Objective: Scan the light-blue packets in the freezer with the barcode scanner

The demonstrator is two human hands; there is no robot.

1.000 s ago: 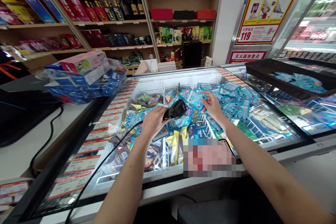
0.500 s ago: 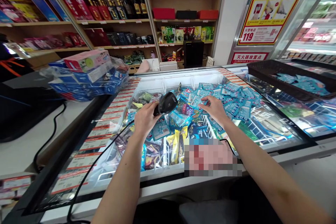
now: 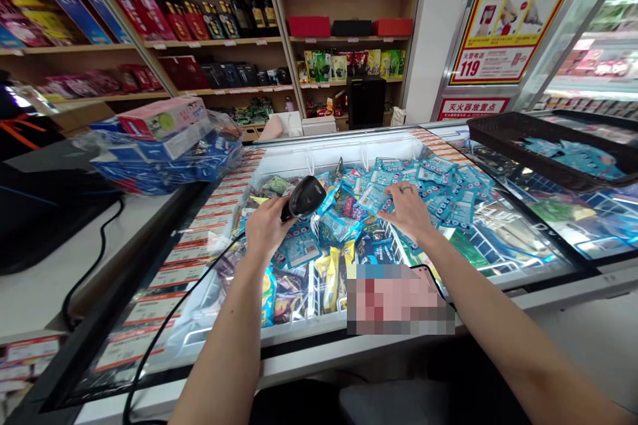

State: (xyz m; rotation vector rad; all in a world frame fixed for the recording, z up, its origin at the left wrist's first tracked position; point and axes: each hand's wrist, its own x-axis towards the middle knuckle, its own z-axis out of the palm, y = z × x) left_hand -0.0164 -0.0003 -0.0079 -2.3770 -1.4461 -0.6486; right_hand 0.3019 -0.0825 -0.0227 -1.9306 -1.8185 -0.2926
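Note:
My left hand (image 3: 266,229) is closed around the handle of a black barcode scanner (image 3: 305,198). Its head points right, over the freezer chest, and a black cord trails from the handle. My right hand (image 3: 409,211) hovers at the pile of light-blue snack packets, thumb and fingers apart. Just left of its fingertips lies a light-blue packet (image 3: 373,199) with a barcode facing up. Whether the thumb touches that packet's edge I cannot tell. Below the scanner another blue packet (image 3: 302,249) lies barcode up.
White wire baskets in the freezer hold yellow packets (image 3: 333,275) and others. A phone (image 3: 426,275), partly blurred out, rests at the front edge. A dark tray (image 3: 523,156) of blue packets stands right. Plastic-wrapped boxes (image 3: 167,146) sit left, and price labels (image 3: 172,272) line the glass.
My left hand and the scanner have shifted slightly left. My right hand's fingers have spread apart from a near pinch beside the blue packet.

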